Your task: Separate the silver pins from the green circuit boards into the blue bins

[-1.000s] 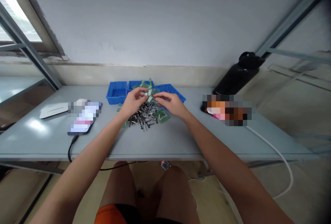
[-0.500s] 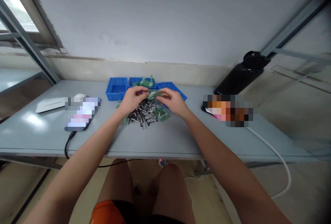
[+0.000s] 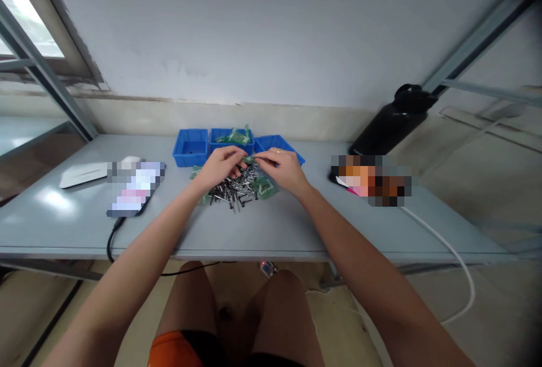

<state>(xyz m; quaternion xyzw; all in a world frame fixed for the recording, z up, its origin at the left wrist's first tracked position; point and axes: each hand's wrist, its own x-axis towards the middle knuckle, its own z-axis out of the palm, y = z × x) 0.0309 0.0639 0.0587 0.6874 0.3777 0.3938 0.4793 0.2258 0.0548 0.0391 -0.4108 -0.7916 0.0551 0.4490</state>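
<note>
Packet (image 3: 249, 160) of green film sat pinched between left hand (image 3: 221, 166) and right hand (image 3: 286, 170), nearly together, likely gripped at both sides for control above heaped metal fasteners (image 3: 235, 191); blue trays (image 3: 191, 161) stood behind on the desk (image 3: 262, 231), seemingly within easy reach.

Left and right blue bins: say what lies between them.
A middle blue bin holding green packets, seen in the head view.

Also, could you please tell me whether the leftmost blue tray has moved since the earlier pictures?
No, the leftmost blue tray sits in the same place, judged against the wall behind it; the whole view has shifted a little.
</note>
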